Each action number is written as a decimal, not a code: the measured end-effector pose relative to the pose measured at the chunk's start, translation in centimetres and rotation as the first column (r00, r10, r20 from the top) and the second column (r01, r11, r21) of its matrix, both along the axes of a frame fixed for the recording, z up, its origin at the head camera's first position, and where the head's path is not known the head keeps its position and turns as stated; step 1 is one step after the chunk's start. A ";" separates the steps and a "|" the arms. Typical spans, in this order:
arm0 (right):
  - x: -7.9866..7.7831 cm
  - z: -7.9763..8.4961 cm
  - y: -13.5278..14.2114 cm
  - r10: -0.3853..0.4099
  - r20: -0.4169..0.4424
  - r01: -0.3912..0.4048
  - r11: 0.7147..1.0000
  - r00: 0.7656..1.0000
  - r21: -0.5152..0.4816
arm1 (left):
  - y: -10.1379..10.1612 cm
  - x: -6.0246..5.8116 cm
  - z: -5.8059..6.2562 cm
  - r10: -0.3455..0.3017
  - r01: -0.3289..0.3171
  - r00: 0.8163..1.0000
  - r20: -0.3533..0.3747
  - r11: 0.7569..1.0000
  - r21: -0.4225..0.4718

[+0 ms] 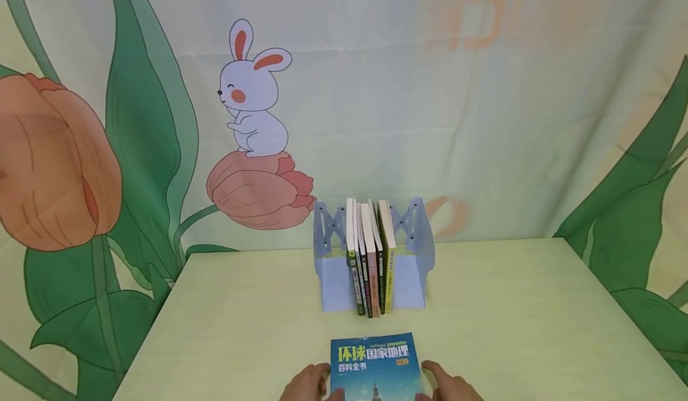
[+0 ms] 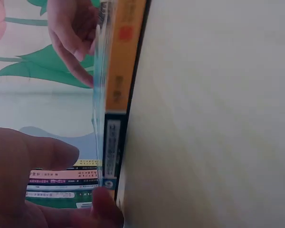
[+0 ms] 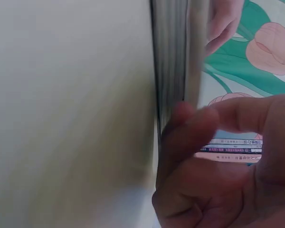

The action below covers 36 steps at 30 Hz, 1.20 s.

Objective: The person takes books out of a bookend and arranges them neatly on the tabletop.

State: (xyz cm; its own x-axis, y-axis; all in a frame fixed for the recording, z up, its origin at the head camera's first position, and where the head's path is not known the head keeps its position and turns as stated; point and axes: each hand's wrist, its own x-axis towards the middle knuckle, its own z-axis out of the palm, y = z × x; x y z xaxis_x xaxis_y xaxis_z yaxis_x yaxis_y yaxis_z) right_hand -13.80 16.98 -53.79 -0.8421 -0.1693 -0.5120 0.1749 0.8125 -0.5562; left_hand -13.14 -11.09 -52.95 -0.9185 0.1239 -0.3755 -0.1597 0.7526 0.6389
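Observation:
A thick book [image 1: 376, 353] with a blue cover and Chinese title lies face up at the table's near edge. My left hand [image 1: 307, 383] grips its left side, the thumb over the cover. In the left wrist view, a fingertip presses the orange and dark blue spine [image 2: 121, 61] near its far end. On the opposite side my right hand [image 1: 452, 384] holds the book, fingers bent against the page edges [image 3: 171, 57] in the right wrist view. The lower part of the cover runs out of the head view.
Beyond the book stands a pale blue book rack [image 1: 333, 287] with several thin upright books [image 1: 371, 257] in its middle. The pale green table [image 1: 516, 305] reaches back to a curtain [image 1: 371, 90] printed with a rabbit and tulips.

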 end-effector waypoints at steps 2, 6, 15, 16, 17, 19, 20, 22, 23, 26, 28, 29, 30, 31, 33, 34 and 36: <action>0.1 0.2 0.0 -0.013 -0.017 0.014 1.000 1.000 0.024 | -0.2 0.0 0.2 -0.006 0.004 0.999 -0.043 0.999 -0.043; 0.3 0.7 0.2 -0.019 -0.048 0.019 1.000 0.999 -0.001 | -0.5 0.2 0.6 -0.012 0.005 0.992 -0.127 0.998 -0.056; 0.3 2.1 0.8 0.035 -0.097 -0.050 0.985 0.995 -0.163 | -0.6 0.8 2.3 -0.003 0.004 0.977 -0.213 1.000 0.002; 0.3 2.3 0.8 0.026 -0.100 -0.042 0.987 0.995 -0.158 | -0.6 0.7 2.5 0.004 -0.004 0.976 -0.216 1.000 0.001; 0.2 2.5 0.7 0.015 -0.104 -0.030 0.988 0.994 -0.150 | -0.5 0.7 2.7 0.016 -0.017 0.977 -0.214 1.000 -0.001; 0.2 2.8 0.7 0.010 -0.127 -0.028 0.990 0.992 -0.140 | -0.2 0.7 3.0 0.046 -0.049 0.980 -0.193 0.999 -0.009; 0.2 2.9 0.7 0.021 -0.152 -0.042 0.990 0.988 -0.137 | -0.1 0.7 3.2 0.059 -0.063 0.981 -0.184 0.998 -0.018; 0.2 2.9 0.7 0.050 -0.201 -0.075 0.990 0.978 -0.121 | 0.2 0.9 3.4 0.090 -0.095 0.984 -0.157 0.995 -0.027; 0.2 3.0 0.7 0.061 -0.216 -0.087 0.990 0.974 -0.114 | 0.3 0.9 3.4 0.103 -0.109 0.984 -0.142 0.994 -0.030; 0.3 3.0 0.6 0.080 -0.243 -0.105 0.990 0.967 -0.091 | 0.6 1.2 3.6 0.117 -0.123 0.985 -0.129 0.992 -0.036; 0.3 3.0 0.4 0.078 -0.242 -0.098 0.993 0.967 -0.070 | 0.8 1.4 3.8 0.112 -0.117 0.985 -0.133 0.993 -0.033; 0.4 3.1 0.4 0.076 -0.241 -0.094 0.993 0.968 -0.065 | 0.9 1.4 3.9 0.105 -0.110 0.985 -0.140 0.993 -0.032; 0.4 3.2 0.3 0.075 -0.243 -0.093 0.994 0.967 -0.062 | 1.0 1.5 3.9 0.095 -0.101 0.984 -0.150 0.994 -0.032; 0.4 3.3 0.3 0.077 -0.247 -0.095 0.994 0.966 -0.060 | 1.0 1.5 4.0 0.082 -0.089 0.982 -0.170 0.996 -0.031; 0.5 3.6 0.1 0.082 -0.262 -0.100 0.994 0.962 -0.054 | 1.2 1.5 4.2 0.076 -0.083 0.977 -0.198 0.996 -0.024; 0.5 3.8 0.1 0.079 -0.270 -0.097 0.994 0.960 -0.054 | 1.3 1.4 4.4 0.077 -0.083 0.974 -0.214 0.996 -0.019; 0.6 4.2 0.0 0.073 -0.298 -0.096 0.994 0.952 -0.061 | 1.4 1.3 4.8 0.082 -0.086 0.964 -0.252 0.996 -0.004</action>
State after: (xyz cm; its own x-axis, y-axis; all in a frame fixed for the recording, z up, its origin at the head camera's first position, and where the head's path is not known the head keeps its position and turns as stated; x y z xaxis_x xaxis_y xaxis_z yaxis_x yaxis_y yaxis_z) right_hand -13.23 16.98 -49.55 -0.9346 -0.2742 -0.2267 -0.0733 0.7718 -0.6316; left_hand -11.86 -9.68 -48.14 -0.9905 0.0385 -0.1321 -0.0582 0.7529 0.6556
